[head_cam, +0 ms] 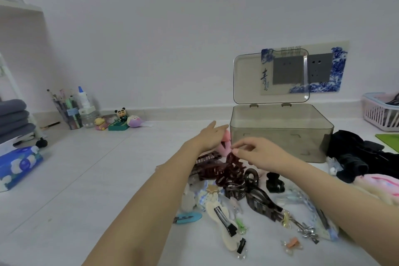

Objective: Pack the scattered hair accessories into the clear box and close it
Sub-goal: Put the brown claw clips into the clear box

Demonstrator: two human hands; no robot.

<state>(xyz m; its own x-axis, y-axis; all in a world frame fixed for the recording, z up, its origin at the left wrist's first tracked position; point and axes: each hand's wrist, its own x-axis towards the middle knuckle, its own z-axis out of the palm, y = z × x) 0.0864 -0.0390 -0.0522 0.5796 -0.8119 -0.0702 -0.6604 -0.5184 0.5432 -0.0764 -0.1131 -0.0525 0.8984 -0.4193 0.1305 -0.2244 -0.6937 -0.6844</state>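
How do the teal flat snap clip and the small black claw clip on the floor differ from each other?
The teal flat snap clip is thin and lies flat, while the small black claw clip is thick and rounded. The teal clip lies at the left edge of the pile, nearer the camera; the black one lies farther back, under the right hand. Both are still outside the clear box, and no hand touches them.

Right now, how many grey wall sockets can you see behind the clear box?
2. One grey wall socket shows through the clear box's raised lid; the other grey socket sits just right of the lid, uncovered. Both are on the blue-patterned wall panel.
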